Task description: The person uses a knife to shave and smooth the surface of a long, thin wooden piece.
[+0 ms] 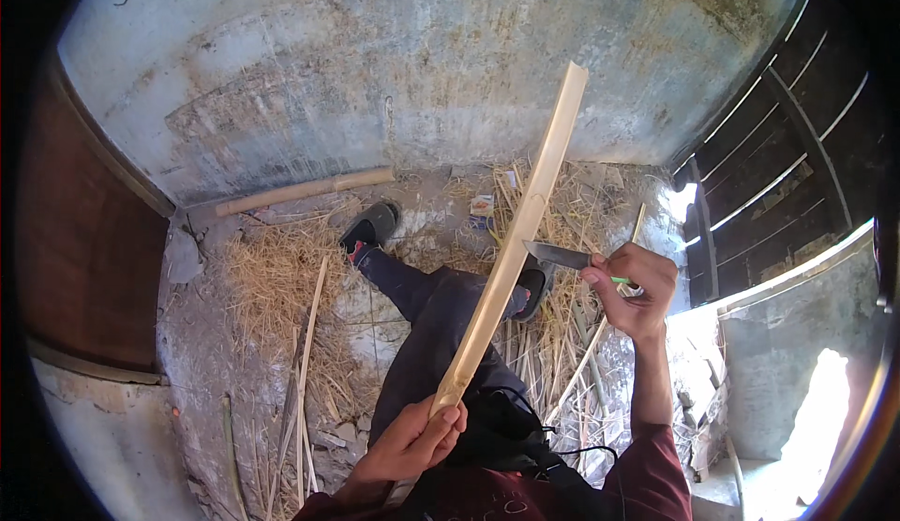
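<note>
A long split bamboo strip (517,240) slants up and away from my lap toward the far wall, its pale inner side showing. My left hand (417,438) is closed around its near end, just above my thigh. In my right hand (636,282) is a knife (558,256) with a dark blade and a bit of green at the handle. The blade points left, and its tip meets or nearly meets the strip's right edge around mid-length. Most of the knife's handle is hidden by my fingers.
Pale shavings (272,282) heap on the floor left and right of my legs. A bamboo pole (305,191) lies along the foot of the stained wall (375,80). Thin strips (305,380) lie at the left. Dark slatted boards (778,165) rise at the right.
</note>
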### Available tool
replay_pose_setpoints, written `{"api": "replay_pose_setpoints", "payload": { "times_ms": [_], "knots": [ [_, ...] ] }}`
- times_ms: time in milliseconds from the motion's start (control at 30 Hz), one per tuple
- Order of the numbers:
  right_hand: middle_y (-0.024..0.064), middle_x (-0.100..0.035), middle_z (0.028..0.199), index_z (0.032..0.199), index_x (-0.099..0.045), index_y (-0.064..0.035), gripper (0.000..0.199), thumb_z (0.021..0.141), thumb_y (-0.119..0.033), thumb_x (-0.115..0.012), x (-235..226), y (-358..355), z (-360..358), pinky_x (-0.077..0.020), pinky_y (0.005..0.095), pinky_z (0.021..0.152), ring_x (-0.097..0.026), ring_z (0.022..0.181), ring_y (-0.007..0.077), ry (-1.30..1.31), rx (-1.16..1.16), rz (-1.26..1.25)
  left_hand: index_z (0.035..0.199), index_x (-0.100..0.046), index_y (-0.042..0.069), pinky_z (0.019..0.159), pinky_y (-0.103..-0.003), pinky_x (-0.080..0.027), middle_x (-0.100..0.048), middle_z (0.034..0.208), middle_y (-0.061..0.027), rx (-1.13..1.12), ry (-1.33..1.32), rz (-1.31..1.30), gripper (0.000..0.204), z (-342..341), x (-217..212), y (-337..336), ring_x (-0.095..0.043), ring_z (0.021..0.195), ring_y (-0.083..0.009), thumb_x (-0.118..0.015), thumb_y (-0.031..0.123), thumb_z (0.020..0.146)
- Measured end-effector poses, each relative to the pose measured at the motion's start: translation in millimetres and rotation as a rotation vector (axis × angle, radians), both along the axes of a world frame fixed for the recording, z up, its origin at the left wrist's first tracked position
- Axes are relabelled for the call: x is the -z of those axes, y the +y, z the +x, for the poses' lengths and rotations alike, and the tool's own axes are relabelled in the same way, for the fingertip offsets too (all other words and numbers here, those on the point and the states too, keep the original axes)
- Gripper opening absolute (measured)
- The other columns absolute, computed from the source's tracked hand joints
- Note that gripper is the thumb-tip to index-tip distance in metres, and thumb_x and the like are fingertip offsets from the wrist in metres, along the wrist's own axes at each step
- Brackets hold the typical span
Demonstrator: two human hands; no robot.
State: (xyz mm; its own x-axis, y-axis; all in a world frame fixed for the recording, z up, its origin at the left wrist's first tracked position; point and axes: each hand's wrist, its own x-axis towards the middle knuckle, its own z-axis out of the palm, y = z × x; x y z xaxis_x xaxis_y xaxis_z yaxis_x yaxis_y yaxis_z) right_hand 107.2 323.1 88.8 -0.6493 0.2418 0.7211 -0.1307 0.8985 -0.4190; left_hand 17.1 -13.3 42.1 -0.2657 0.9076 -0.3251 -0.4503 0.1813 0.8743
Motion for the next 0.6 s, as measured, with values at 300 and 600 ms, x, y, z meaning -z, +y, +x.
{"api": "replay_pose_setpoints", "payload": {
  "times_ms": [300, 600],
  "knots": [
    [0.009, -0.067, 0.066, 0.072, -0.071, -0.0013, 0.021, 0.075, -0.007, -0.092, -12.4, 6.9, -0.7, -0.0434, 0.0309, 0.049, -0.062, 0.053, 0.0212, 0.049, -0.003, 0.151, 0.103, -0.051, 0.007, 0.048, -0.026, -0.026, -0.038, 0.069, 0.0042, -0.008, -0.08, -0.027, 0.031, 3.9, -2.9, -3.3, -0.032, 0.052, -0.0057, -0.043, 0.034, 0.117],
    [0.0106, -0.068, 0.066, 0.074, -0.073, 0.0003, 0.019, 0.078, -0.006, -0.09, -26.1, 24.0, -7.5, -0.0455, 0.0317, 0.051, -0.064, 0.054, 0.0224, 0.073, 0.042, 0.128, 0.103, -0.052, 0.005, 0.048, -0.023, -0.028, -0.04, 0.066, 0.0054, -0.007, -0.084, -0.019, 0.029, 8.7, -4.0, -4.7, -0.034, 0.052, -0.0028, -0.041, 0.028, 0.117]
  ]
}}
